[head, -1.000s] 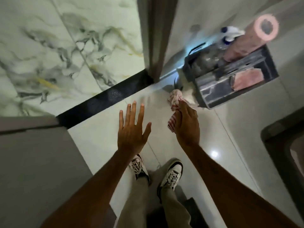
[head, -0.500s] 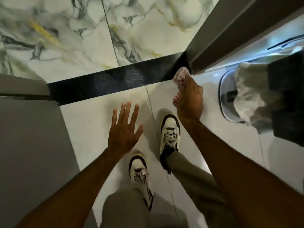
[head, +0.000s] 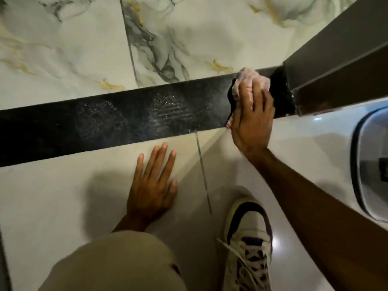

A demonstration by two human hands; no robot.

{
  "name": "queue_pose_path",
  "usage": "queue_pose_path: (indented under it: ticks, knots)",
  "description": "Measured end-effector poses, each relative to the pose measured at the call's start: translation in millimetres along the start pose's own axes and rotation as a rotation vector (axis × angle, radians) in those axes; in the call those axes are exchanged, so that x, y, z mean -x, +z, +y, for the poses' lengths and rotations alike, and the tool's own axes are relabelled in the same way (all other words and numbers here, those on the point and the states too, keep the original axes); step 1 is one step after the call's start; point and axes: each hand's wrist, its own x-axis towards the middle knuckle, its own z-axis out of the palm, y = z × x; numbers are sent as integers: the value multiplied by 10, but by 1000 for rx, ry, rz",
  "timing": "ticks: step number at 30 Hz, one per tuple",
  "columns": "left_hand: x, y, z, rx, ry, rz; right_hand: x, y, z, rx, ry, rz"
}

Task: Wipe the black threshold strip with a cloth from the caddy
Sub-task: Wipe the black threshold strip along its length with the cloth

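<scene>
While the black threshold strip (head: 126, 120) runs left-right, right hand (head: 252, 122) presses bunched cloth (head: 249, 78) on it, left hand (head: 153, 185) splayed flat.

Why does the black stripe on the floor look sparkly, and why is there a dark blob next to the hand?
Head view: the threshold strip sparkles where light glints off smudgy streaks; the dark blob is the left hand's own shadow on the pale floor tile; the right hand and cloth look slightly blurred; a small glare spot shines beside the shoe.

Black threshold strip (head: 126, 120); pink-white cloth (head: 249, 80); white marble tiles (head: 63, 59), grey-gold veins.
</scene>
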Motion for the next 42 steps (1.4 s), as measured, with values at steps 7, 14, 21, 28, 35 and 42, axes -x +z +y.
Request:
queue_pose_path:
  ticks: [7,14,21,28,35,42]
  knots:
    - [-16,-74,47,-14,1,7,535,189,-349,-95,-255,-84]
    - [-19,-17,30,21,-11,58,108,145,-42,-71,173,53]
    - [-3,14,22,-9,-28,80,151,193,-431,-165,-285,-44]
    - [-23,-36,44,9,-46,85,509,27,112,-45,130,35]
    - [-4,28,42,-12,-202,145,-18,295,-757,-161,-129,77]
    - [-9,-73,95,6,-214,134,656,32,57,-33,62,44]
